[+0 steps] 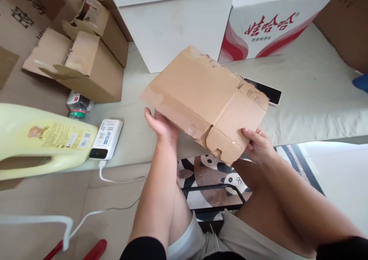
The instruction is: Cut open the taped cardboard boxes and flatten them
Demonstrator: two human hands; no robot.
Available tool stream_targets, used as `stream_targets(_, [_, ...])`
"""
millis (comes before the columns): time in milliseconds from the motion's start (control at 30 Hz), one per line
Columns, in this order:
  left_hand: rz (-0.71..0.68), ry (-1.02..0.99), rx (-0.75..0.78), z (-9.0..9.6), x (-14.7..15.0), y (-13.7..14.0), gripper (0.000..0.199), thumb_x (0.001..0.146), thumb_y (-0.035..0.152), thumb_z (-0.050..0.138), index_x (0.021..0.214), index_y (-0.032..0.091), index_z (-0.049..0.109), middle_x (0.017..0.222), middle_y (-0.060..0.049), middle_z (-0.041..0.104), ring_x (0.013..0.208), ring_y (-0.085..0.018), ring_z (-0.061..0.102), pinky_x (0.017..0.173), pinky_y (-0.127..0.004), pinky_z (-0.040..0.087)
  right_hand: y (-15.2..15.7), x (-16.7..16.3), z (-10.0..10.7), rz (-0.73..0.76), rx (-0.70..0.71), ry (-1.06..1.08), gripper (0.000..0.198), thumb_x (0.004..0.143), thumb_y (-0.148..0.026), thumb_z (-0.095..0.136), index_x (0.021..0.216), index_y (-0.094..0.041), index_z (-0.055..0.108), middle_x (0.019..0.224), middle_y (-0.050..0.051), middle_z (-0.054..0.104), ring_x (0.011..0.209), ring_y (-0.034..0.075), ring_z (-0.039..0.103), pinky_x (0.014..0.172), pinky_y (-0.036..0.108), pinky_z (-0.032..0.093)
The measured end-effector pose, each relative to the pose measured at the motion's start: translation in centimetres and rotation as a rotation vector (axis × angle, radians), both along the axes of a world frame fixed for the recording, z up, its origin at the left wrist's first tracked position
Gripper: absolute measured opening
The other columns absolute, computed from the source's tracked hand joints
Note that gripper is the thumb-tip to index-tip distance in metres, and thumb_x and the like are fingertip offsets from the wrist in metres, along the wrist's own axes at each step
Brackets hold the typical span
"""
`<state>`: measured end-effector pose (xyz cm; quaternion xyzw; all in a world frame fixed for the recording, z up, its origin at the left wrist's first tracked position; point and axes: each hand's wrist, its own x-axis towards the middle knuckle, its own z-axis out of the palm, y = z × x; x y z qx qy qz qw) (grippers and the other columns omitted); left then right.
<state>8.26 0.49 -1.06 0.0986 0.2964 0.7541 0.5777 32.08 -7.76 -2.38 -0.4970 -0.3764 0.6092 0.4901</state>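
A brown cardboard box (195, 91), folded flat or nearly so, is held tilted in front of me above the cloth-covered surface. Its upper edge is torn and ragged, and a notched flap hangs at the lower right. My left hand (165, 126) supports the lower left edge from beneath, thumb pointing out and the other fingers partly hidden by the board. On the right end, my right hand (260, 143) pinches the flap, thumb on top. Behind the board's right corner lies a phone (271, 93), partly covered.
Two open brown boxes (97, 66) stand at the left, near a bottle (78, 105). A yellow jug (43, 137) and a white power bank (107, 137) with a cable lie closer. White cartons (267, 26) line the back. A panda-print mat (207, 179) shows below.
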Motion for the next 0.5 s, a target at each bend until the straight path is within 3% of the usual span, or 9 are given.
stream_targets(133, [-0.075, -0.100, -0.108, 0.2, -0.6, -0.1, 0.053, 0.096, 0.060, 0.030, 0.084, 0.020, 0.062, 0.068, -0.001, 0.058, 0.053, -0.013, 0.057, 0.056, -0.026, 0.048, -1.2, -0.7, 1.6, -0.251, 0.026, -0.010, 0.056, 0.059, -0.062, 0.084, 0.057, -0.024, 0.044, 0.035, -0.009, 0.026, 0.031, 0.006, 0.019, 0.033, 0.026, 0.021])
stream_targets(233, [-0.124, -0.116, -0.112, 0.7, -1.2, -0.4, 0.050, 0.095, 0.057, 0.033, 0.080, 0.019, 0.061, 0.065, -0.001, 0.055, 0.050, -0.012, 0.053, 0.052, -0.026, 0.044, -2.3, 0.3, 3.8, -0.464, 0.063, -0.053, 0.053, 0.057, -0.053, 0.089, 0.062, -0.024, 0.045, 0.044, -0.008, 0.028, 0.035, 0.005, 0.020, 0.034, 0.026, 0.020])
stream_targets(367, [-0.151, -0.127, -0.078, 1.3, -1.9, -0.7, 0.048, 0.095, 0.054, 0.034, 0.077, 0.019, 0.061, 0.064, -0.001, 0.053, 0.049, -0.012, 0.051, 0.053, -0.027, 0.043, -4.0, 4.2, 6.0, -0.765, 0.128, -0.205, 0.045, 0.049, -0.030, 0.089, 0.059, -0.024, 0.046, 0.059, -0.004, 0.038, 0.043, 0.004, 0.033, 0.034, 0.024, 0.020])
stream_targets(433, [-0.158, -0.129, -0.071, 1.4, -2.1, -0.7, 0.048, 0.095, 0.054, 0.035, 0.076, 0.018, 0.061, 0.064, -0.001, 0.053, 0.049, -0.012, 0.050, 0.053, -0.027, 0.043, -4.8, 7.1, 6.3, -0.912, 0.148, -0.346, 0.033, 0.048, -0.024, 0.084, 0.063, -0.027, 0.054, 0.066, 0.001, 0.047, 0.048, 0.007, 0.042, 0.034, 0.024, 0.024])
stream_targets(500, [-0.166, -0.130, -0.069, 1.4, -2.2, -0.6, 0.048, 0.095, 0.054, 0.035, 0.075, 0.018, 0.060, 0.064, -0.002, 0.053, 0.049, -0.012, 0.050, 0.053, -0.027, 0.043, -5.3, 10.2, 6.2, -0.962, 0.076, -0.513, 0.025, 0.053, -0.026, 0.078, 0.066, -0.029, 0.057, 0.065, 0.004, 0.051, 0.049, 0.011, 0.048, 0.036, 0.030, 0.031])
